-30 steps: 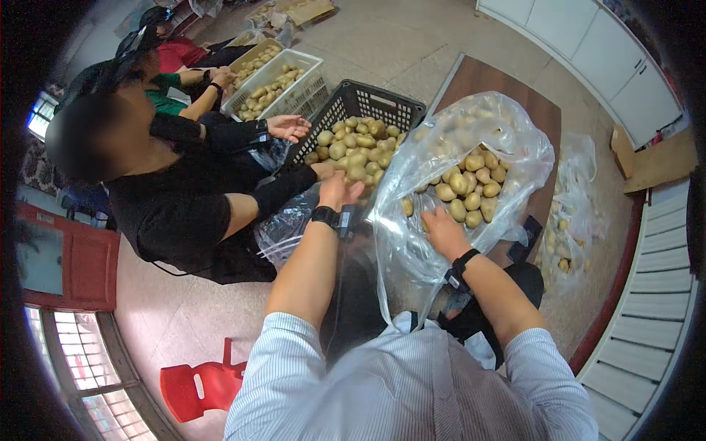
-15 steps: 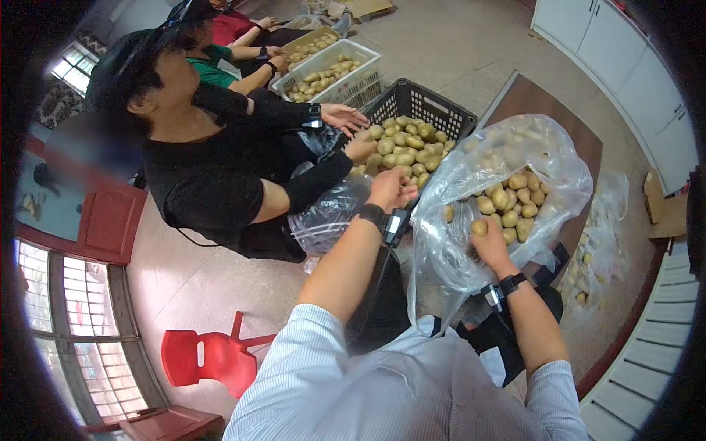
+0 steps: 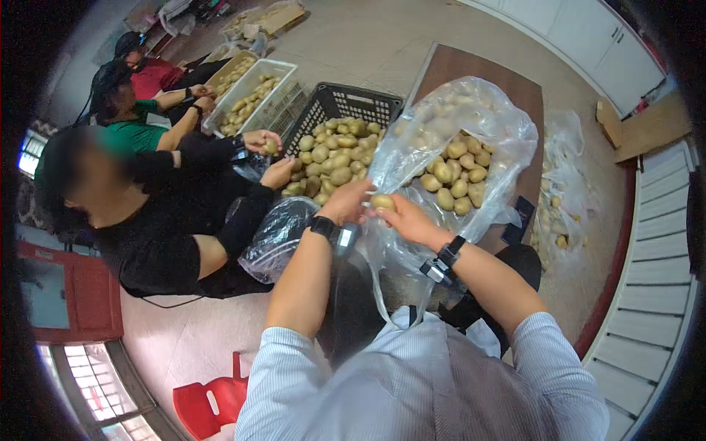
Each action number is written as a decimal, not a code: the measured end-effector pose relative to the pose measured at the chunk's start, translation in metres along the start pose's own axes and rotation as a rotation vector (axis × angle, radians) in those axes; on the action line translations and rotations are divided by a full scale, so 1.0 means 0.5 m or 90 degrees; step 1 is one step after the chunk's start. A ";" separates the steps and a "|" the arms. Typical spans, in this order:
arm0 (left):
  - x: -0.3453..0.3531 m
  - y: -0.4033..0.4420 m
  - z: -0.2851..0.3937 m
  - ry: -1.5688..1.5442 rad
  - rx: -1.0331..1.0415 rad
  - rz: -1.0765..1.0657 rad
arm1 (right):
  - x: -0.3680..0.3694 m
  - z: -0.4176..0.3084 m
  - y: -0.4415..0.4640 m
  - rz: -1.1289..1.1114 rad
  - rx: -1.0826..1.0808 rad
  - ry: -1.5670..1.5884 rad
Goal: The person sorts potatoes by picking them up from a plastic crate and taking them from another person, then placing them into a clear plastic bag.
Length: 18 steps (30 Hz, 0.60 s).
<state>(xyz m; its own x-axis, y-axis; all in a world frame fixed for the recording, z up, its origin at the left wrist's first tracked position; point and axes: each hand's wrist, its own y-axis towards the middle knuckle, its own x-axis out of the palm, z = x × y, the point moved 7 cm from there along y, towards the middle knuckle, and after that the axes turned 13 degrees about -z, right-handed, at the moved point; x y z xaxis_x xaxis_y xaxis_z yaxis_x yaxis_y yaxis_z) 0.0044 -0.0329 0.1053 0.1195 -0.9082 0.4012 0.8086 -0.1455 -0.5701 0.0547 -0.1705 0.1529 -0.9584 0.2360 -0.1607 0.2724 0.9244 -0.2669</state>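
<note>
Between my two hands is a potato, pinched by the fingers of my right hand over the near left edge of a clear plastic bag. My left hand is right beside it with its fingers apart, near the bag's edge; it holds nothing that I can make out. Several potatoes show through the bag's opening. To the left of the bag stands a black crate of potatoes, just beyond my left hand.
A co-worker in black sits at the left, a potato in one hand. Further back are two more people, a white crate and a yellowish crate. A brown board lies under the bag; another bag is right. A red chair stands lower left.
My right hand has brought a potato from the bag leftward to my left hand. My left hand has moved away from the crate. The co-worker's hands have drawn back. The view has shifted.
</note>
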 end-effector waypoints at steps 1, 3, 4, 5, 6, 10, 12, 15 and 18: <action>0.002 0.004 -0.001 0.003 -0.002 -0.005 | -0.002 -0.002 0.002 0.019 -0.021 -0.056; 0.022 0.003 -0.001 0.021 -0.018 -0.050 | -0.005 0.016 0.009 0.039 -0.041 -0.111; 0.030 0.004 -0.001 0.043 -0.025 -0.052 | -0.008 0.025 0.013 0.057 -0.055 -0.138; 0.033 0.004 -0.003 0.043 -0.027 -0.054 | -0.012 0.021 0.011 0.074 -0.069 -0.164; 0.037 0.004 -0.003 0.036 -0.020 -0.070 | -0.014 0.022 0.010 0.075 -0.066 -0.164; 0.038 0.004 0.004 0.035 0.003 -0.112 | -0.021 0.019 -0.004 0.054 -0.008 -0.111; 0.034 0.001 0.006 -0.012 0.018 -0.073 | -0.028 0.034 -0.011 0.053 0.012 -0.112; -0.003 0.003 0.006 -0.081 0.058 -0.042 | -0.075 0.081 -0.020 0.121 -0.036 -0.223; -0.042 -0.001 0.007 -0.148 0.110 0.084 | -0.134 0.124 -0.049 0.199 0.002 -0.390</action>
<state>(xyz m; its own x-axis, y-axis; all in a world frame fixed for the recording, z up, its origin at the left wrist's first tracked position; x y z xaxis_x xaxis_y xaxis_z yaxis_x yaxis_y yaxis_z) 0.0033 -0.0125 0.0997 0.3429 -0.7978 0.4960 0.8604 0.0548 -0.5067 0.1175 -0.2277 0.1113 -0.6136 0.2792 -0.7386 0.5301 0.8389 -0.1233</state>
